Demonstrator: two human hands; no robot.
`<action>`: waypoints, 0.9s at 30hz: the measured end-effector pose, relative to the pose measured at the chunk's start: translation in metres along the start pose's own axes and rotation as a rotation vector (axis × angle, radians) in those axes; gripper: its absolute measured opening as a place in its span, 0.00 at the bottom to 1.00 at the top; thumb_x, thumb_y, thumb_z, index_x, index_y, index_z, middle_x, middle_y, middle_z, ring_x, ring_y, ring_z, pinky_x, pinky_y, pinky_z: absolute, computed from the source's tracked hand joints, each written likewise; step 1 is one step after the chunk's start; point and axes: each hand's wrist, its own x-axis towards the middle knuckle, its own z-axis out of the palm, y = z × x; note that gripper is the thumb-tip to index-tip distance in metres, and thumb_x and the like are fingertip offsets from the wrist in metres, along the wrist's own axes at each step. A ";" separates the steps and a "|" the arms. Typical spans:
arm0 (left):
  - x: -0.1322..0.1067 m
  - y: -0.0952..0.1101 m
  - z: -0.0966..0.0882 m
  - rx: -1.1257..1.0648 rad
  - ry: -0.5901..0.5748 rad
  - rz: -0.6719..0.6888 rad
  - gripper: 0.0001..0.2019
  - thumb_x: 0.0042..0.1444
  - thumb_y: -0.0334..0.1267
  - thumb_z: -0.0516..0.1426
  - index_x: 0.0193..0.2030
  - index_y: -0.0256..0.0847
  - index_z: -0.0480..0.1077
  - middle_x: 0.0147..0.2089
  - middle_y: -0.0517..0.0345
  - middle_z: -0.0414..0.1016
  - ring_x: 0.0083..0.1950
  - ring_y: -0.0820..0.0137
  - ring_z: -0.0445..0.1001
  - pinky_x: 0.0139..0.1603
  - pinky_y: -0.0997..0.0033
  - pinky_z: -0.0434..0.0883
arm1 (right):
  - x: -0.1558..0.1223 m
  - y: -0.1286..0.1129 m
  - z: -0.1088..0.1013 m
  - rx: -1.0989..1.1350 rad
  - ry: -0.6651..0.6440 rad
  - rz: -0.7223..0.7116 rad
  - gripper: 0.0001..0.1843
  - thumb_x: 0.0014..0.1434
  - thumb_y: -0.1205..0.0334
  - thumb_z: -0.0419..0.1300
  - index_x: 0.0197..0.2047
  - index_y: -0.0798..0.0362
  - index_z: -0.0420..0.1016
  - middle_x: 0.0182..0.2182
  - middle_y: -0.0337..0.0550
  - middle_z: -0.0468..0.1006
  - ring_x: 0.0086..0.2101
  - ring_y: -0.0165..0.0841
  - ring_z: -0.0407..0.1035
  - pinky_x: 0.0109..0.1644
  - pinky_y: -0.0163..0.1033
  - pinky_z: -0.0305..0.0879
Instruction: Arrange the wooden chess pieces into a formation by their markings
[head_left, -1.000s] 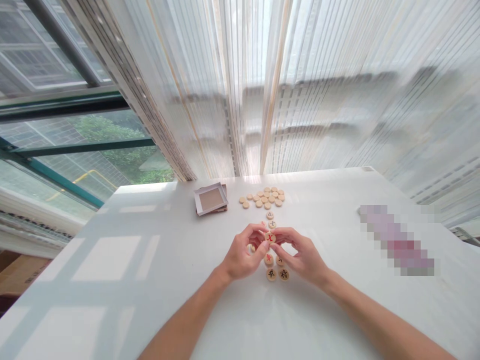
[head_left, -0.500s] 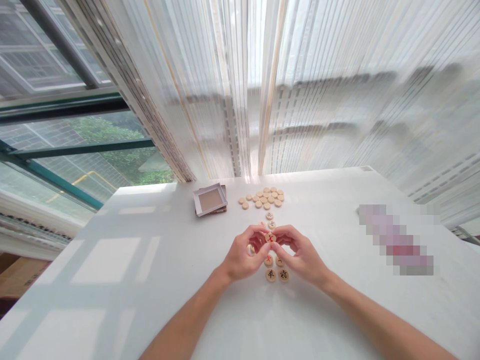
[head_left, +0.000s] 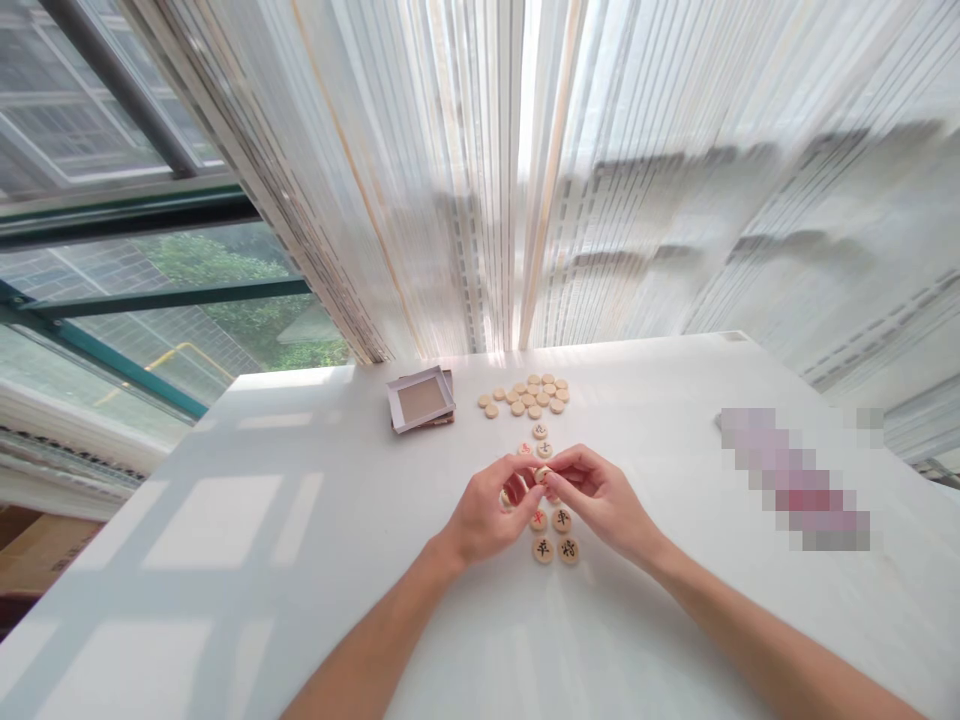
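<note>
Between the fingertips of both hands is a round wooden Chinese chess piece, partly hidden by the fingers and tilted. My left hand pinches it from the left, fingers curled. From the right, my right hand grips the same piece with thumb and fingers. Below the hands lie face-up pieces: a red-marked piece, and black-marked pieces, one at the bottom left and one at the bottom right. Just beyond the fingers are a red-marked piece and a black-marked piece. Other pieces are partly covered by my hands.
Several blank-side-up pieces cluster farther back on the white table. An open shallow box stands left of them. A blurred-out pinkish object lies on the right. Striped curtains hang along the table's far edge.
The held piece has turned between the fingers; its red character faced me before and is now mostly out of sight. Both hands stay in nearly the same place.
</note>
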 end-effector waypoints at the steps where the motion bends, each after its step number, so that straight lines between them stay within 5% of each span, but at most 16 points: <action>1: 0.000 0.000 0.000 0.005 0.000 0.006 0.13 0.63 0.35 0.57 0.54 0.41 0.70 0.41 0.54 0.78 0.33 0.74 0.75 0.34 0.74 0.73 | 0.000 -0.001 0.000 -0.002 0.007 0.007 0.11 0.60 0.53 0.66 0.39 0.50 0.74 0.35 0.42 0.81 0.38 0.37 0.78 0.43 0.41 0.76; 15: -0.001 -0.002 0.002 0.086 -0.042 0.026 0.12 0.63 0.35 0.58 0.54 0.45 0.71 0.44 0.57 0.79 0.32 0.75 0.75 0.34 0.74 0.73 | 0.001 0.005 -0.003 -0.038 0.045 0.037 0.13 0.60 0.52 0.67 0.34 0.51 0.70 0.29 0.40 0.80 0.32 0.35 0.76 0.36 0.39 0.71; 27: -0.001 -0.006 -0.002 0.094 0.014 0.020 0.13 0.64 0.36 0.57 0.55 0.44 0.71 0.43 0.56 0.78 0.35 0.73 0.76 0.37 0.74 0.75 | 0.000 0.002 -0.003 -0.031 -0.042 0.014 0.09 0.64 0.54 0.63 0.42 0.50 0.71 0.33 0.40 0.79 0.36 0.34 0.76 0.40 0.40 0.72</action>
